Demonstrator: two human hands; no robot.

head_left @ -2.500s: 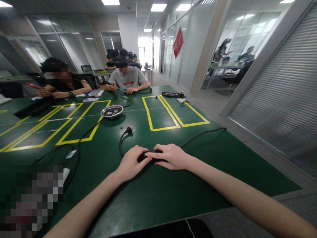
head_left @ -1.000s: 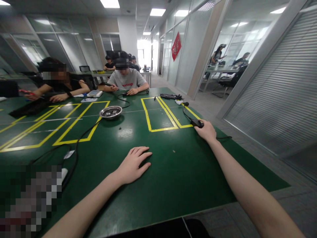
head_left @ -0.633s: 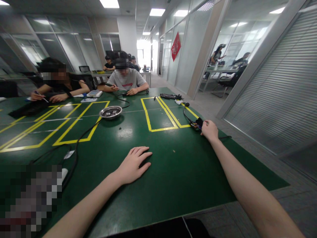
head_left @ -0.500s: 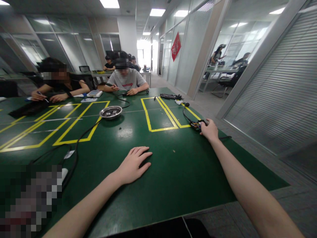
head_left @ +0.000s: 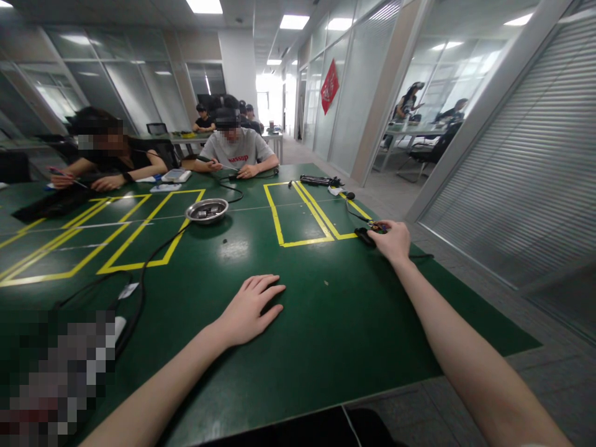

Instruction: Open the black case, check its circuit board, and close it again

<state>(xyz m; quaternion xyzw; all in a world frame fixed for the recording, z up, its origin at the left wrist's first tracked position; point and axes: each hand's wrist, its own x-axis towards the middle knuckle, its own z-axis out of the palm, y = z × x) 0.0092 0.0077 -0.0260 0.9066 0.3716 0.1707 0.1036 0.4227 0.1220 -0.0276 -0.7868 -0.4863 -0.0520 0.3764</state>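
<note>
Between the thumb and fingertips of the right hand (head_left: 395,241), a small circuit board (head_left: 378,228) flecked with colour is pinched; it is held on the right side of the green table (head_left: 335,329), by the near right corner of a yellow-taped outline (head_left: 348,236); just beneath the fingers a black casing (head_left: 364,237) is seen, though whether it is touched cannot be told.

The board could be strained, it is judged, if it were pulled while the black cord (head_left: 357,216) beside it is still joined; a slip could be caused by so narrow a pinch, with fine parts bent or the casing nudged away.

The right arm is stretched well forward, the wrist raised slightly and the knuckles turned up; the left hand (head_left: 251,307) is laid palm down, fingers loosely spread and nothing grasped.

Farther off, a black plug (head_left: 350,196) is lying at the cord's far end; small metal parts are gathered in a steel bowl (head_left: 205,221); across the table, a thin tool is held by a person in a grey shirt (head_left: 242,148).
</note>
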